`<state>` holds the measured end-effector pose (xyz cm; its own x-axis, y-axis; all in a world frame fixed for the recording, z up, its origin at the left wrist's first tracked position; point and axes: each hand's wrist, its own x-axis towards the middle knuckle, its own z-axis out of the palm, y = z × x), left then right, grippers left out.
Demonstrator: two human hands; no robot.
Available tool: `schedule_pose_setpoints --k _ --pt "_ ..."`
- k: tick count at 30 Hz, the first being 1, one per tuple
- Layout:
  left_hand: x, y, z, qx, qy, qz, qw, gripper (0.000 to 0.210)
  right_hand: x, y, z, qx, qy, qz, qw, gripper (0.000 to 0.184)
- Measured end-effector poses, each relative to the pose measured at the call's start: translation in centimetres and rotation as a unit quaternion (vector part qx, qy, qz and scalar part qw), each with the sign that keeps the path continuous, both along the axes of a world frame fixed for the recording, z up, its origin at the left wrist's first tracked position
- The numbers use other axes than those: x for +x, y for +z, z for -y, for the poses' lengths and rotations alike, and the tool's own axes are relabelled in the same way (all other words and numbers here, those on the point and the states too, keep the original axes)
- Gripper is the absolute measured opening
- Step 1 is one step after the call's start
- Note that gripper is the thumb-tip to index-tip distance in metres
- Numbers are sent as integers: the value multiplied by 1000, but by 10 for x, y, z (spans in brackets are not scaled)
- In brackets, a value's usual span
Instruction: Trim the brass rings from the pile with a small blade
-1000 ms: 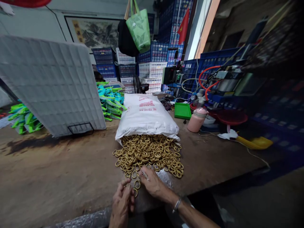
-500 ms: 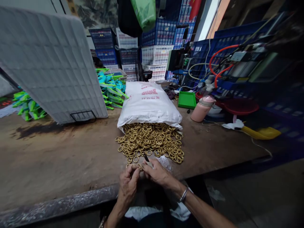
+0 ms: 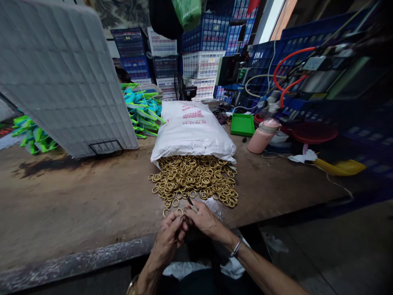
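While the slim tool (image 3: 193, 207) was pinched in the grip of the right hand (image 3: 205, 220), the fingers of the left hand (image 3: 168, 234) were bunched behind a golden ring (image 3: 179, 209) near the edge of the bench (image 3: 86, 205); whether it was pinched could not be told. More rings were heaped (image 3: 192, 176) at the mouth of the white sack (image 3: 195, 137). For clean work, the ring was best steadied, the tool's dark tip kept off the fingertips.

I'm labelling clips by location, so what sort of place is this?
Probably a small workshop or factory floor: stacked plastic crates stand at the back, a machine with orange hoses at the right, and gold-coloured rings spill from a white sack on the worktable.
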<state>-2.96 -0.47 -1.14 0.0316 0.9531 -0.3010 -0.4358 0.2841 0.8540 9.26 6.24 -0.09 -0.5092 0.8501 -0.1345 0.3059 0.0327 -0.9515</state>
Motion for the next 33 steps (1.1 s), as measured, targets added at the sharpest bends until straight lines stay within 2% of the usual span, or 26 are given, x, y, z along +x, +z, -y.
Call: schedule_pose_setpoints --k 4,6,10,14,18,21,24,28,33 --pt "1 2 1 -12 22 -3 1000 28 1 -2 -1 13 -12 19 1000 19" --pt "2 1 2 -18 38 -14 999 29 3 -2 0 61 -22 53 996 19" --pt "2 0 2 -13 52 -31 998 29 8 1 6 172 49 130 975 11" --pt "3 1 2 -8 49 -70 996 31 11 -2 11 209 85 209 952 17" --pt "3 -1 8 2 48 -91 995 33 16 -15 10 253 108 251 928 25" --pt "3 0 17 -13 33 -61 998 31 22 -26 4 269 87 296 913 24" --pt "0 3 26 -22 43 4 999 27 22 -31 -3 261 62 316 910 23" --pt "-10 5 31 -52 67 58 995 26 9 -29 -2 252 59 295 920 22" --pt "-23 4 36 -47 137 76 987 21 -10 -21 5 251 57 289 922 20"
